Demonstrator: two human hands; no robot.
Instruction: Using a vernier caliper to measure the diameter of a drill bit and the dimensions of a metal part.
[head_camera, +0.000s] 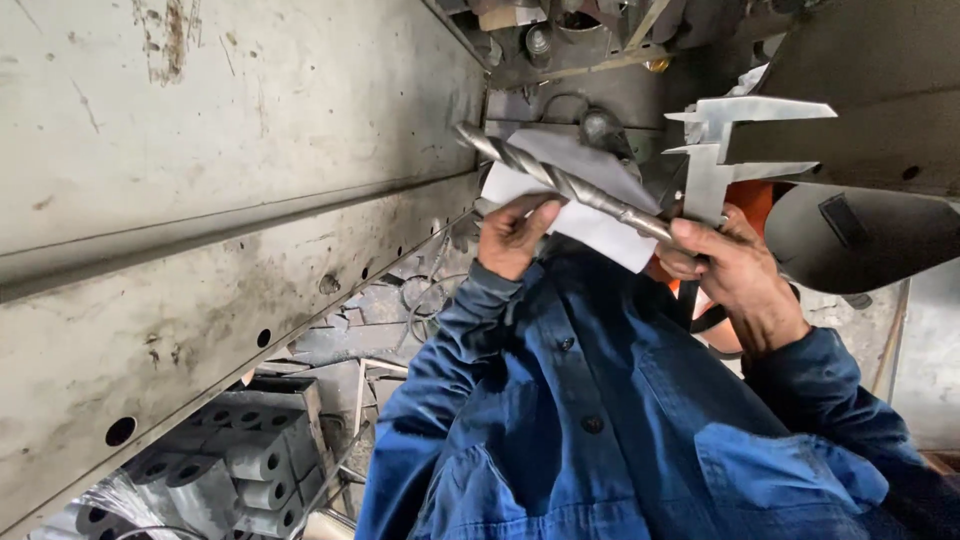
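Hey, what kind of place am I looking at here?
Most likely a metalworking or machine shop. The right hand holds a large twist drill bit and a steel vernier caliper, the left hand a white paper, and cut metal tube sections are stacked below.

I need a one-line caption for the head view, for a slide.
Right hand holds a twist drill bit and caliper; left hand holds white paper.

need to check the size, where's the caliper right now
In the head view the metal caliper is upper right, held upright by the right hand, beside the twist drill bit and the white paper in the left hand.
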